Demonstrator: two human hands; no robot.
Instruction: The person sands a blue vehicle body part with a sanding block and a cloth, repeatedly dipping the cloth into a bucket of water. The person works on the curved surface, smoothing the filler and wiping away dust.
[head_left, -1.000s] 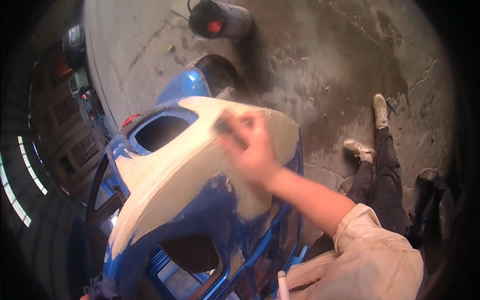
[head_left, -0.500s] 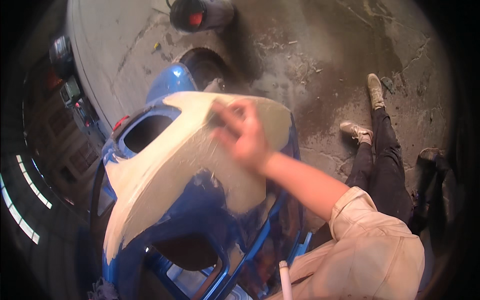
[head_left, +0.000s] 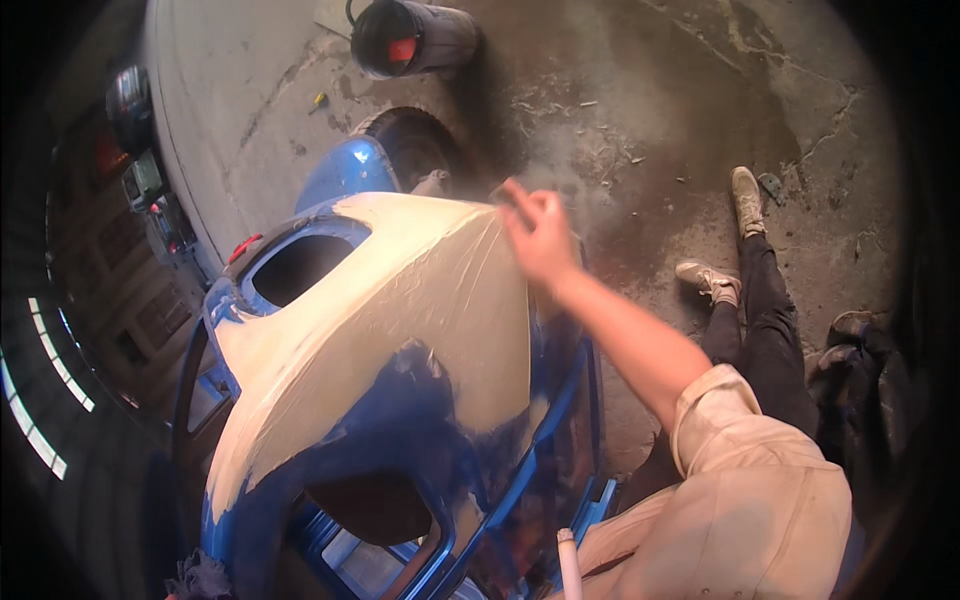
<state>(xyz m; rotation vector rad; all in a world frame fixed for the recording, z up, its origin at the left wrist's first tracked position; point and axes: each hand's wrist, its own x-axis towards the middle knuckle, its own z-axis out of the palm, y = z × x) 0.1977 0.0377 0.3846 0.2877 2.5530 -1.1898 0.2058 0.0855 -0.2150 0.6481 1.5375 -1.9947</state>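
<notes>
My right hand (head_left: 532, 230) is at the upper right edge of a blue vehicle body shell (head_left: 390, 410), fingers bent round a small dark pad (head_left: 506, 198). Pale beige filler (head_left: 420, 280), streaked and uneven, coats much of the shell's curved upper surface, around an oval opening (head_left: 300, 268). A second opening lies low in the shell. At the lower left edge of the picture is frayed grey material (head_left: 200, 578) with a sliver of skin; whether that is my left hand's grip is hidden. A white stick (head_left: 568, 560), possibly a cigarette, juts up at the bottom.
Beyond the shell are a tyre (head_left: 410, 140) and a dark bucket (head_left: 410, 40) with something red inside. Legs in dark trousers (head_left: 765, 310) and pale trainers (head_left: 745, 200) are at the right, with more dark legs or clothing (head_left: 860, 390) farther right. Small debris lies on the cracked concrete (head_left: 620, 140).
My right hand has moved right and up from the middle of the beige surface to its edge, the dark pad still in its fingers. The view has shifted slightly.
</notes>
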